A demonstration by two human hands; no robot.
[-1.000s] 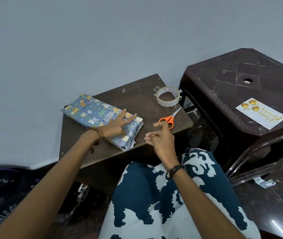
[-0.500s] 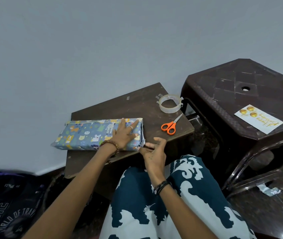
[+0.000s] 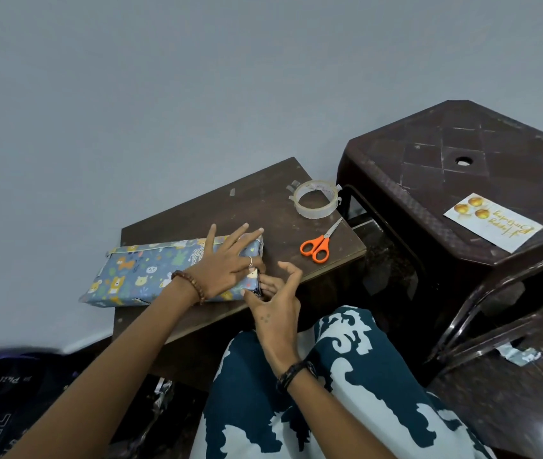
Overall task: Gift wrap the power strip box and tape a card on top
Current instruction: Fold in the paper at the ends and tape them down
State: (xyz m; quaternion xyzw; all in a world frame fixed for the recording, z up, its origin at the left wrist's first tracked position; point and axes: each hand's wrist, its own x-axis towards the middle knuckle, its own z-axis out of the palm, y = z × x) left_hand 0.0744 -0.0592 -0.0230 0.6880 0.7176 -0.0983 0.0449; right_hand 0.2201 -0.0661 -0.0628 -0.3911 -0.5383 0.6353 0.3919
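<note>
Nearest to us, our right hand (image 3: 275, 304) sits at the near right corner of the wrapped box (image 3: 150, 274), fingers curled, thumb and fingertips working at the loose paper on that end; whether they have it pinched or only press it we cannot tell, since the fingertips are partly hidden behind the corner. Just beyond, our left hand (image 3: 227, 263) lies flat on top of the box at the same end, fingers straight and spread, pinning it to the small table (image 3: 263, 200).

The box lies with its long axis running left to right across the table, and its far left end overhangs the table edge. The open end faces right, toward our right hand, so we judge that the right hand does the folding while the left only holds things steady.

Farther right on the table lie the orange scissors (image 3: 317, 246), and beyond them the tape roll (image 3: 316, 199), both on the right hand's side and well apart from the box. Farther still, the birthday card (image 3: 492, 221) rests on the brown plastic stool (image 3: 455, 154), not yet on the box.
</note>
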